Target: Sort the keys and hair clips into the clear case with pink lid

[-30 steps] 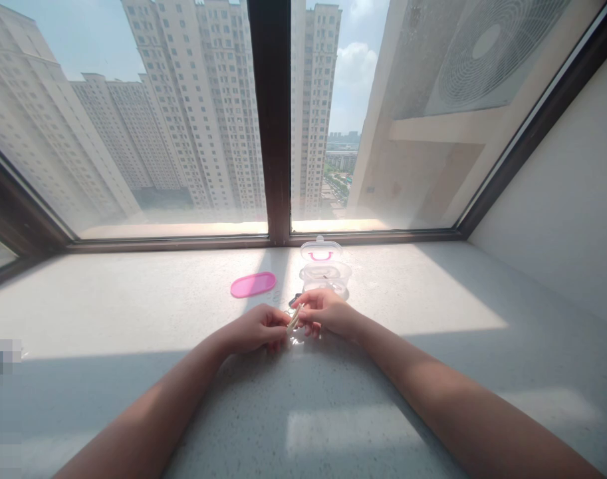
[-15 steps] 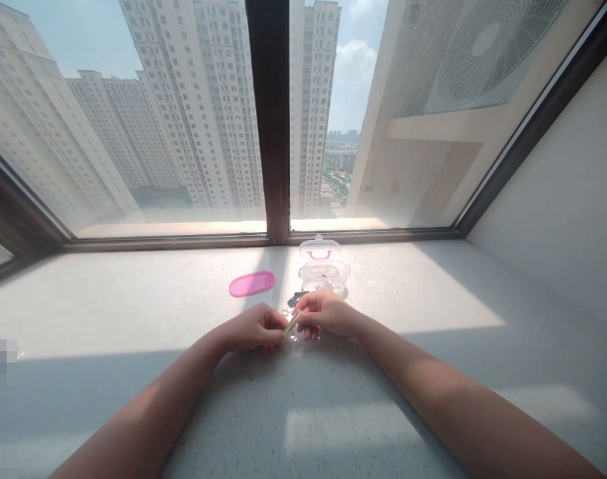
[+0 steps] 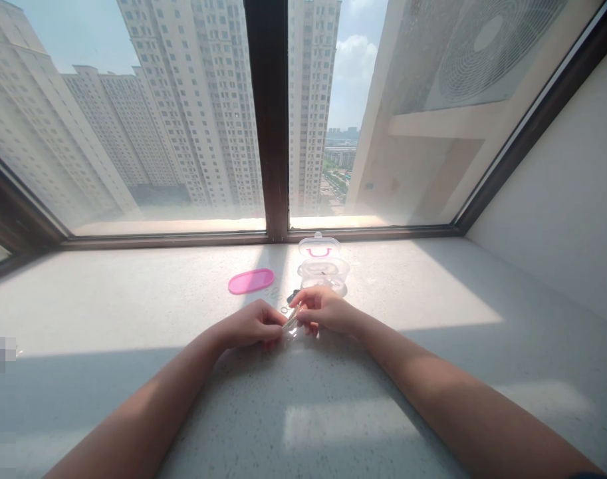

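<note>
Between my two hands is a thin, pale gold strip [image 3: 290, 320], slanting up to the right; its exact kind is too small to make out. My left hand [image 3: 257, 324] pinches its lower end between thumb and fingers. At the upper end, my right hand [image 3: 326, 310] closes thumb and fingers on it. Something clear and shiny glints just below the strip. A small ring [image 3: 284, 310] lies behind my left fingertips. Partly hidden by my right fingers is a small black item [image 3: 293, 297].
Behind my right hand stands an open clear plastic box [image 3: 328, 269], its lid [image 3: 313, 243] with a pink handle raised toward the window. A pink oval tray [image 3: 251, 282] lies left of it, near several tiny pale rings. The dark window frame [image 3: 183, 241] borders the sill.
The strip has tilted slightly between my fingers, and my right fingers have shifted a little to the left over the black item. Both hands keep their grip.
</note>
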Available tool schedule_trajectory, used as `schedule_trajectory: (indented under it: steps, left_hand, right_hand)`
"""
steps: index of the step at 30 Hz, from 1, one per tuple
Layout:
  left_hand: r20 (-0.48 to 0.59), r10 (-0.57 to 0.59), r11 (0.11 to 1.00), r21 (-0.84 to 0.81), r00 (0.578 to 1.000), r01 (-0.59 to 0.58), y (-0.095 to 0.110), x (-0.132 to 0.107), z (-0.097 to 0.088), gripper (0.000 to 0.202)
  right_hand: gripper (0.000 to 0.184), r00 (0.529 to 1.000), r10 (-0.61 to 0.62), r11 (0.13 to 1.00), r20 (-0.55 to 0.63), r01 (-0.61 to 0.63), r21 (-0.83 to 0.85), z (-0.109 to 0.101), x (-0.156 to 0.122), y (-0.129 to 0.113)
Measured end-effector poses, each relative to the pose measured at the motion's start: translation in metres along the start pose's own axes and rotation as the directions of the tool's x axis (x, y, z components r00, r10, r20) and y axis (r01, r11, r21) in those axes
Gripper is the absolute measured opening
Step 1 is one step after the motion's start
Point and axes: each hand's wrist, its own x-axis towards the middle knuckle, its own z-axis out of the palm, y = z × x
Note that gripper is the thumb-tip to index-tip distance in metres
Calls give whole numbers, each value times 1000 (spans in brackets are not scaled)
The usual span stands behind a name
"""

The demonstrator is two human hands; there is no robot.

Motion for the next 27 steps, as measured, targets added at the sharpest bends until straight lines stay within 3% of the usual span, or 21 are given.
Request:
schedule_trajectory:
  steps: [4, 10, 16, 20, 24, 27]
  left_hand:
    - [-7, -14, 999, 34, 1000, 15, 0, -1, 0, 22]
    - [4, -26, 999, 30, 1000, 26, 4, -2, 0, 23]
    - [9, -22, 995, -93, 1000, 22, 4, -2, -2, 22]
    - [-27, 6, 966, -257, 1000, -13, -3, -2, -4, 25]
    - [-204, 21, 931, -353, 979, -94, -7, 0, -4, 35]
    - [-376, 34, 940, -303, 926, -158, -6, 2, -4, 34]
  right_hand:
    - [49, 999, -43, 999, 26, 43, -21, 0, -1, -1]
    - [32, 999, -23, 996, 47, 28, -88, -2, -1, -1]
    - [30, 999, -47, 997, 5, 47, -63, 0, -1, -4]
    - [30, 983, -175, 981, -62, 168, -96, -1, -3, -20]
    - [28, 911, -314, 936, -268, 250, -249, -11, -4, -44]
    - [25, 790, -413, 889, -453, 243, -388, -23, -4, -56]
